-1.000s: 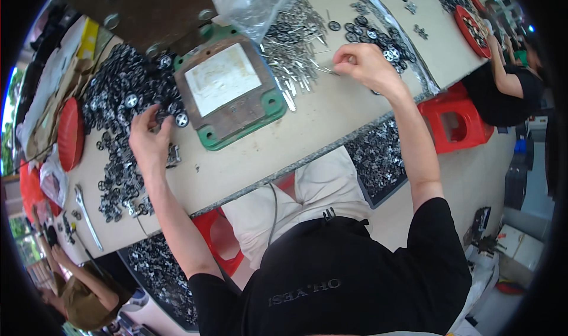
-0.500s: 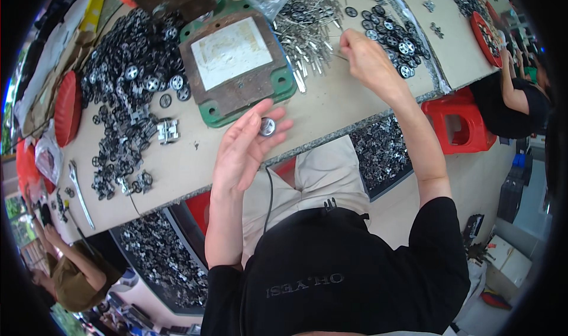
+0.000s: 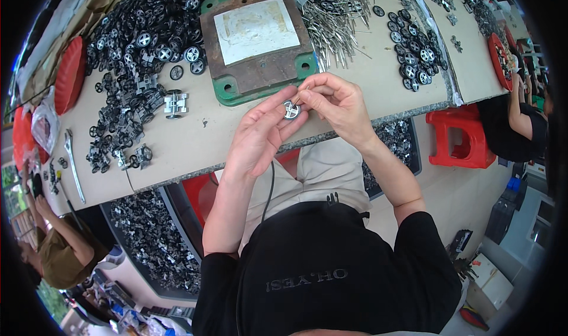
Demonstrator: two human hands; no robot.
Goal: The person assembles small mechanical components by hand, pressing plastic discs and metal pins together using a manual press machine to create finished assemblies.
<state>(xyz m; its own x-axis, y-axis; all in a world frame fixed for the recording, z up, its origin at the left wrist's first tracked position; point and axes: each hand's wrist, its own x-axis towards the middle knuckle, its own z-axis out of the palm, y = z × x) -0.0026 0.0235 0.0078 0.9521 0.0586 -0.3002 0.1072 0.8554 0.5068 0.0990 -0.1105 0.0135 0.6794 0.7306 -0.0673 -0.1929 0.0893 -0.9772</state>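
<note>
My left hand [image 3: 260, 132] holds a small toy wheel [image 3: 291, 110], black-rimmed with a silver spoked face, between thumb and fingers. Close against it, my right hand [image 3: 337, 108] is closed in a pinch at the wheel's edge. What it pinches looks like a thin metal rod, mostly hidden by the fingertips. Both hands are just in front of the green and brown metal press base [image 3: 260, 69], over the table's near edge. A pile of thin metal rods [image 3: 337, 31] lies behind the right hand.
Black wheels [image 3: 154, 22] are heaped left of the press, with assembled wheel chassis [image 3: 176, 104] nearby. More wheels [image 3: 414, 55] lie at right. A wrench [image 3: 74, 164], red trays [image 3: 71, 75], a red stool [image 3: 458, 137] and a parts bin [image 3: 154, 244] stand around. Other people sit at both sides.
My right hand has come from beside the rod pile to the wheel in my left hand. The left fingers have closed more around the wheel. The view has shifted slightly.
</note>
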